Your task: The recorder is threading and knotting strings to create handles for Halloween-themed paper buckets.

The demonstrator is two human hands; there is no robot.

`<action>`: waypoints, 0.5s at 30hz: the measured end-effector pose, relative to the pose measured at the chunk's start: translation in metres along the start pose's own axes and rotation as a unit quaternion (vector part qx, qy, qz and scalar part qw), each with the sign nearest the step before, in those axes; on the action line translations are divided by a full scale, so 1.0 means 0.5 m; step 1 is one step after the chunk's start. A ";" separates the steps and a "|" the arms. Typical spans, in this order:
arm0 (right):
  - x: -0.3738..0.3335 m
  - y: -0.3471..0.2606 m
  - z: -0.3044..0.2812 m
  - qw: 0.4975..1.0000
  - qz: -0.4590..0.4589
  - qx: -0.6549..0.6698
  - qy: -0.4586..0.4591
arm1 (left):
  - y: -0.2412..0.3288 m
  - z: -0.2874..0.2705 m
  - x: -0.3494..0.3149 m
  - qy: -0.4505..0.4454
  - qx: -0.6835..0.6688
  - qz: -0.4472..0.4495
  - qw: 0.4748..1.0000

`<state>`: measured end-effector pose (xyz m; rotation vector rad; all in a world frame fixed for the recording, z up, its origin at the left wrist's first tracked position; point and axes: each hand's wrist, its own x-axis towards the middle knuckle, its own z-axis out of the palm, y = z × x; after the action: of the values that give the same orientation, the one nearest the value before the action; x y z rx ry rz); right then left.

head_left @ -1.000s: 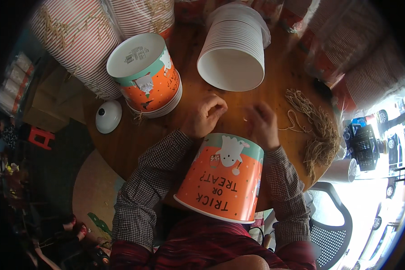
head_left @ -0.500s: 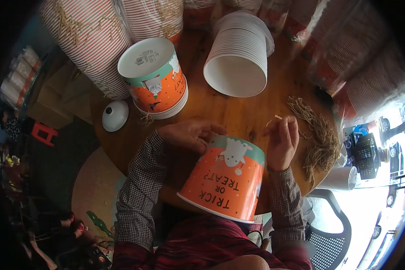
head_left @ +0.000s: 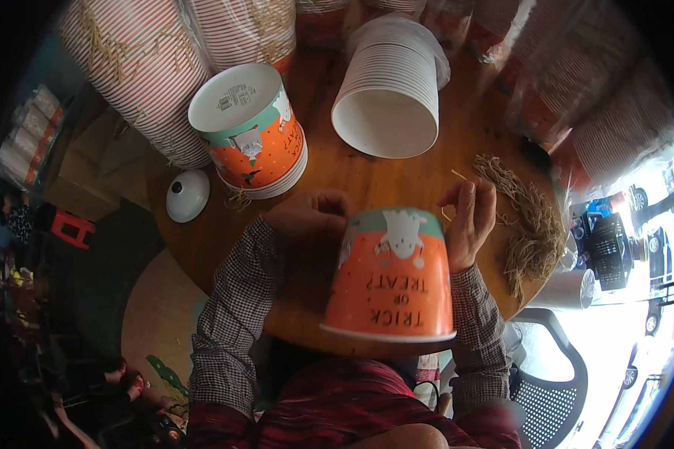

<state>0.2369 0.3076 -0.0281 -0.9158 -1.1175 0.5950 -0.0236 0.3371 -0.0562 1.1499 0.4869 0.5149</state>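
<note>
An orange paper bucket [head_left: 393, 280] with a green band, white ghost figures and dark lettering tilts over the near table edge. Its white rim faces me, and its green end points away. Beside the green end at the left, my left hand [head_left: 311, 215] is closed with curled fingers. What those fingers hold, if anything, is hidden. At the bucket's right side my right hand [head_left: 472, 217] pinches a short pale strand of twine [head_left: 459, 175] between thumb and fingers, and its wrist is close to the bucket wall.
Upturned orange buckets [head_left: 254, 153] and a white lid [head_left: 188, 196] sit at the left of the wooden table [head_left: 382, 183]. White nested tubs [head_left: 389, 112] lie further back. A bundle of twine [head_left: 532, 232] lies right. Wrapped stacks [head_left: 138, 63] line the back; a grey chair [head_left: 554, 374] stands right.
The bucket has swung from a slant to nearly straight and shifted right and away from me. My left hand has curled its fingers, which were stretched over the bucket's edge.
</note>
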 end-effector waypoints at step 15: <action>0.003 0.028 -0.022 0.990 0.101 0.093 -0.037 | -0.028 -0.032 0.050 0.254 -0.044 0.228 0.939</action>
<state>0.2482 0.3125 -0.0410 -0.8559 -1.0220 0.8906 -0.0117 0.3594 -0.0770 1.0383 0.6324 1.2438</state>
